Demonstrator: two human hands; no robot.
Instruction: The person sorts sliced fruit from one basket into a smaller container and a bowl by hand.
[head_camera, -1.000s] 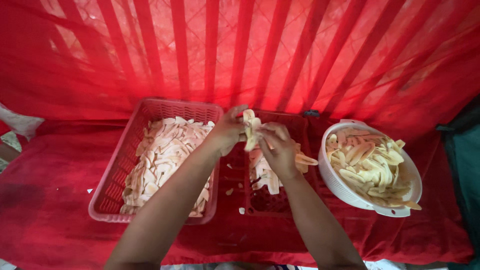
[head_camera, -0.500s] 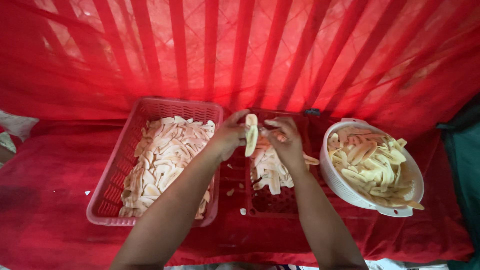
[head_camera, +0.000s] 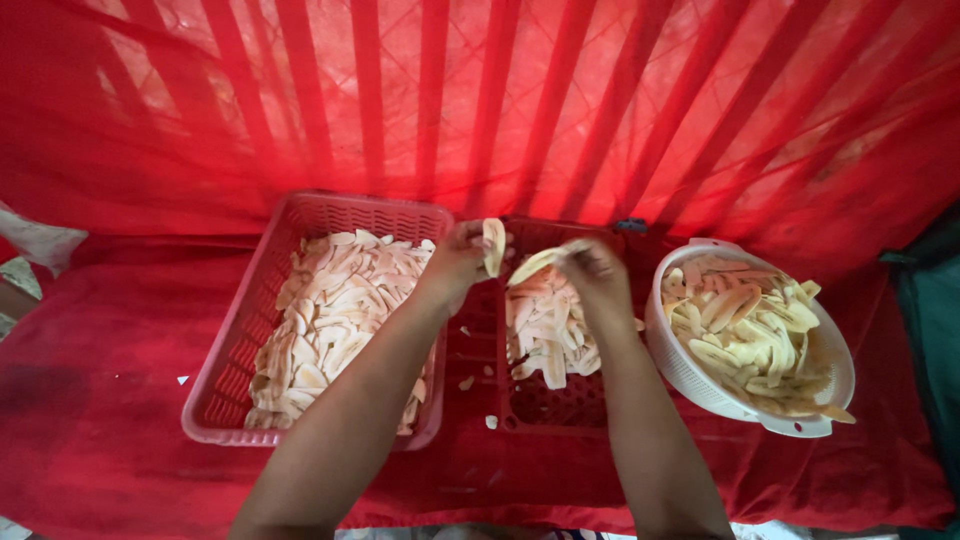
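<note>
My left hand (head_camera: 458, 262) pinches a pale banana slice (head_camera: 493, 245) upright above the gap between two baskets. My right hand (head_camera: 594, 270) holds a second long slice (head_camera: 535, 265), its tip pointing toward the left hand; the two slices are just apart. Below them a red basket (head_camera: 560, 405) holds a small heap of slices (head_camera: 545, 325). A pink basket (head_camera: 225, 395) on the left is filled with several slices (head_camera: 330, 315). A white colander (head_camera: 700, 385) on the right holds yellower slices (head_camera: 745, 330).
Everything rests on a red cloth (head_camera: 110, 400). Red netting with slats (head_camera: 480, 100) rises behind the baskets. A few crumbs (head_camera: 467, 383) lie between the baskets. A dark green edge (head_camera: 935, 320) shows at far right.
The two hands have drawn apart: a stuck pair of slices held together is now split, one slice in each hand. The view has shifted slightly.
</note>
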